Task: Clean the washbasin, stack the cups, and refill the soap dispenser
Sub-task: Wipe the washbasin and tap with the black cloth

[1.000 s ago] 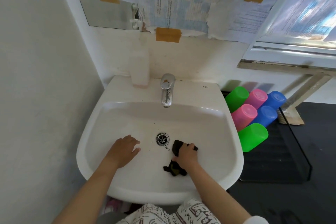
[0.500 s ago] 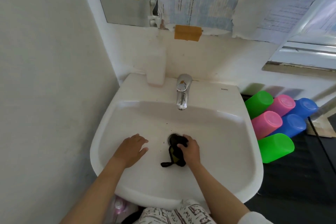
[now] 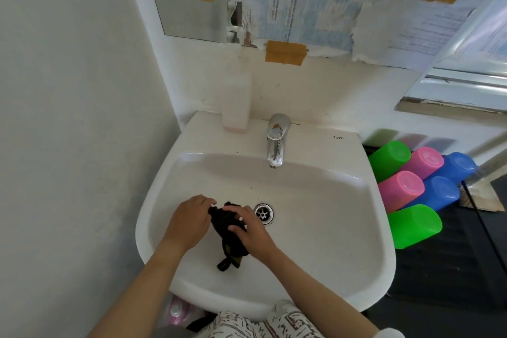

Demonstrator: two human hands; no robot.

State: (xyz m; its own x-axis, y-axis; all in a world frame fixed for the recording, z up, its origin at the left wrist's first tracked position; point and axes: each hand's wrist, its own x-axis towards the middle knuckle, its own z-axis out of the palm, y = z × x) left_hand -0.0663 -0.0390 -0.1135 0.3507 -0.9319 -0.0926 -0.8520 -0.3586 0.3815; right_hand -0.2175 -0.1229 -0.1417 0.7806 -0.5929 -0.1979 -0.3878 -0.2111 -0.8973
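LEFT: my left hand (image 3: 189, 223) leaves the bare basin floor and now grips the upper end of the black cloth (image 3: 229, 233) | RIGHT: my right hand (image 3: 248, 230) shifts from pressing the cloth near the drain (image 3: 263, 213) to holding it beside the left | CLOTH: bunched between both hands, clear of the drain, its tail trailing toward me.
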